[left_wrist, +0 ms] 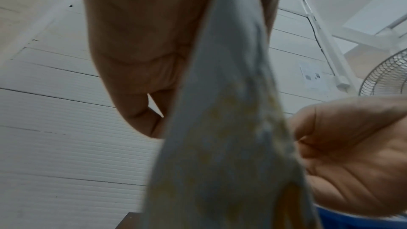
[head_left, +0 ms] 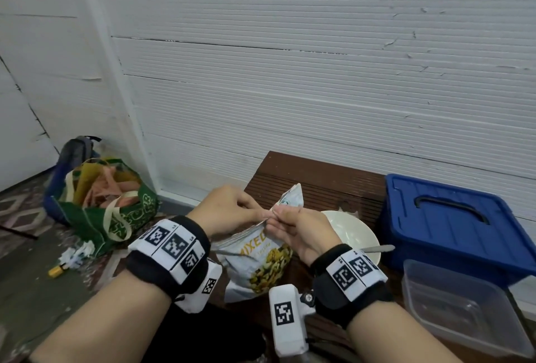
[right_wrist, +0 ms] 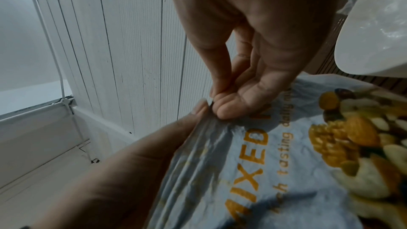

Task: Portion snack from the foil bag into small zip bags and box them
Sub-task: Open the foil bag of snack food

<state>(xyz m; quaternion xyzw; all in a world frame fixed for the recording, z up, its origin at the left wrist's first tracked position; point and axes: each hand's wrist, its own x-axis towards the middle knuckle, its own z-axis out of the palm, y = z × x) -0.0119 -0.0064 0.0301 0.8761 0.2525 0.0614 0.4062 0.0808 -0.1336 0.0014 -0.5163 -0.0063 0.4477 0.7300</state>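
Note:
A light blue foil bag (head_left: pixel 261 261), printed "MIXED" with a picture of nuts, stands at the left end of the brown table (head_left: pixel 319 180). My left hand (head_left: pixel 256 210) and right hand (head_left: pixel 280 214) meet at its top edge and both pinch the foil there. In the right wrist view the right hand's (right_wrist: pixel 222 105) thumb and fingers pinch the bag (right_wrist: pixel 264 163) at its crinkled top strip, with the left hand's thumb (right_wrist: pixel 198 111) right against them. The left wrist view is blurred: bag (left_wrist: pixel 220 128) hangs between both hands.
A white bowl (head_left: pixel 353 232) with a metal spoon (head_left: pixel 380 248) sits right of the bag. Further right stands a blue lidded box (head_left: pixel 452 223), with a clear plastic container (head_left: pixel 458 304) in front of it. A green tote bag (head_left: pixel 107 206) lies on the floor at left.

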